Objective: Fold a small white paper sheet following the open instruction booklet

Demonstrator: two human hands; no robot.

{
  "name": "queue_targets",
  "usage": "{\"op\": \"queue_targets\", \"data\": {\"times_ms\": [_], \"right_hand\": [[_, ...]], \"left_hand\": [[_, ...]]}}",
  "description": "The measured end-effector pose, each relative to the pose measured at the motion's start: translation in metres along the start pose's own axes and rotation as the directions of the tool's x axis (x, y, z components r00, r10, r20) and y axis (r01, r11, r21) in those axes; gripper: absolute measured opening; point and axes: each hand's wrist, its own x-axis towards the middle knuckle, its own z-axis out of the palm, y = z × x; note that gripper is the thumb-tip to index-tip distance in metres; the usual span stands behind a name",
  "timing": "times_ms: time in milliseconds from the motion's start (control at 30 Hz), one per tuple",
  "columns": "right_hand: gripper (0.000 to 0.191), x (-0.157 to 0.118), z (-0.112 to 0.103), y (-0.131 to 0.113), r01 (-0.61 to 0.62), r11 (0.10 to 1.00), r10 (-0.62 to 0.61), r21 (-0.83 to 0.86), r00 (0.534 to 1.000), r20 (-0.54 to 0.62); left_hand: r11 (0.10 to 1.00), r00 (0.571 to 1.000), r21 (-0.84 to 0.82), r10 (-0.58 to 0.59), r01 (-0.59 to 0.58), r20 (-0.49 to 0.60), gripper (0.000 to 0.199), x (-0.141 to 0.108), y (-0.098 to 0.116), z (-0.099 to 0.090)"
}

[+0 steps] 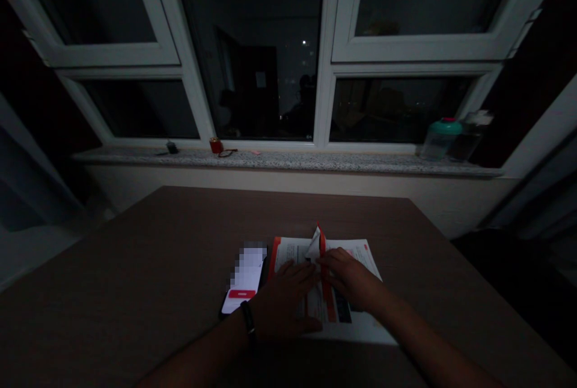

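A printed booklet (360, 328) with white pages and red-orange bands lies open on the brown table (180, 232). My left hand (288, 295) rests flat across its left part, fingers stretched out. Near the middle, a page (321, 245) with a red edge stands up, its top corner curled. The fingers of my right hand (349, 277) are closed on this page's right side, while the hand lies over the right part of the booklet. Just left of the booklet is a lit phone (252, 277) with a red bar on its screen, close to my left hand.
Beyond the table runs a speckled stone windowsill (288, 161). On it stand a dark small bottle (171, 147), a red jar (216, 146), glasses (226, 152), and at the right a clear container with a teal lid (440, 136). The room is dim.
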Motion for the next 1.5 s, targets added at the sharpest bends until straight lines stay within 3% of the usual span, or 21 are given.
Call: {"op": "queue_targets", "data": {"times_ms": [300, 1000, 1300, 1500], "right_hand": [[0.037, 0.0, -0.003, -0.005, 0.028, 0.999, -0.027, -0.041, 0.999, 0.027], [0.034, 0.001, -0.004, -0.009, 0.009, 0.997, -0.005, -0.079, 0.998, 0.057], [0.033, 0.0, -0.007, -0.012, 0.006, 0.996, -0.001, -0.087, 0.998, 0.063], [0.028, 0.0, -0.007, -0.013, 0.013, 0.997, -0.009, -0.072, 0.998, 0.064]], "left_hand": [[0.999, 1.0, -0.043, 0.011, -0.01, 0.02, 0.094, -0.002, 0.0, -0.006], [0.992, 0.992, 0.084, 0.091, -0.098, 0.083, 0.087, 0.002, -0.005, -0.012], [0.979, 0.98, 0.051, 0.195, -0.198, 0.045, 0.065, -0.003, -0.007, -0.016], [0.976, 0.976, 0.024, 0.216, -0.216, 0.025, 0.061, -0.001, -0.012, -0.012]]}}
